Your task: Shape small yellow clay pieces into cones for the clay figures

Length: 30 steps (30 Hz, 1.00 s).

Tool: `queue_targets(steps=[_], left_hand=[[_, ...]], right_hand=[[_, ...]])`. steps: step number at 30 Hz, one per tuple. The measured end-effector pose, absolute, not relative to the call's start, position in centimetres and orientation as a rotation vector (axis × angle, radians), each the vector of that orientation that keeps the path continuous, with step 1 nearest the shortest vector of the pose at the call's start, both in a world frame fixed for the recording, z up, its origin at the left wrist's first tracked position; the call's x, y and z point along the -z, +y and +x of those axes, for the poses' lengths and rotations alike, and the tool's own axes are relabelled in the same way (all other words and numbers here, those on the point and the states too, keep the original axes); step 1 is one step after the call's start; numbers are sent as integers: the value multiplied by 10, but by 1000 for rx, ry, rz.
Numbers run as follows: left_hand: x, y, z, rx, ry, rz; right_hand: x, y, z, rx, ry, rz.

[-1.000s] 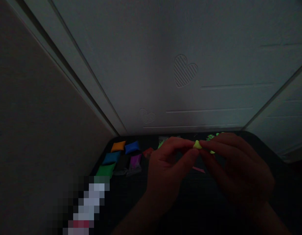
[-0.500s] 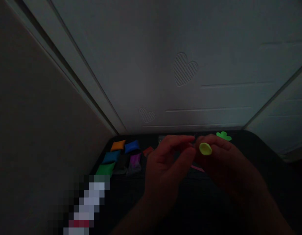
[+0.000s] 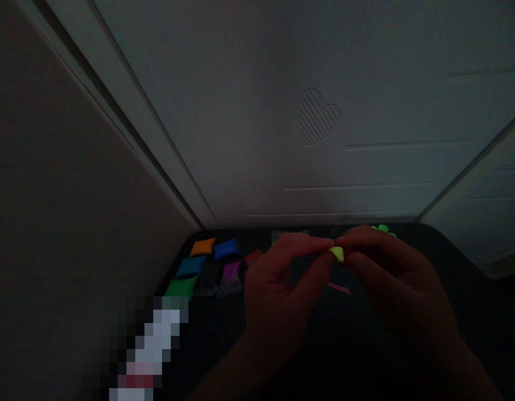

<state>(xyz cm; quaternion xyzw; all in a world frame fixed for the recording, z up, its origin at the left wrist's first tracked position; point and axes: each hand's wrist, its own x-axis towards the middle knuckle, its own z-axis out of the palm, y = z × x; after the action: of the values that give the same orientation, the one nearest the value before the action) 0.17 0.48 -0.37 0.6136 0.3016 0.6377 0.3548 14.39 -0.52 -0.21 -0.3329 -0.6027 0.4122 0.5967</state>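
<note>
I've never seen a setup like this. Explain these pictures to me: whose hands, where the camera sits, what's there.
There is no machine here: a person works with two bare hands. The camera is worn on their head, looking forward and down, so you see roughly what they see, in dim light.

The left hand pinches a small yellow piece between thumb and finger. The right hand is right beside it; whether it touches the piece is hard to tell.

On the dark table, to the left, lie coloured packets: orange, blue, teal, green, purple and black. A pink strip lies beyond the hands, and a green shape shows behind the right one. A pale panel rises behind the table.
</note>
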Motion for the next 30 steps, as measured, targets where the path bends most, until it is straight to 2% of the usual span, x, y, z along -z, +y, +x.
queue_targets(steps=[8,19,30], left_hand=[[7,4,0,-1607,783,1648],[5,4,0,-1612,759,1704],[10,4,10,-1536,655,1311]], right_hand=[[1,-8,144,-758,-1495,-826],[1,-7,146,-862,-1470,-762],[-2,-12,146,-752,-1512,-809]])
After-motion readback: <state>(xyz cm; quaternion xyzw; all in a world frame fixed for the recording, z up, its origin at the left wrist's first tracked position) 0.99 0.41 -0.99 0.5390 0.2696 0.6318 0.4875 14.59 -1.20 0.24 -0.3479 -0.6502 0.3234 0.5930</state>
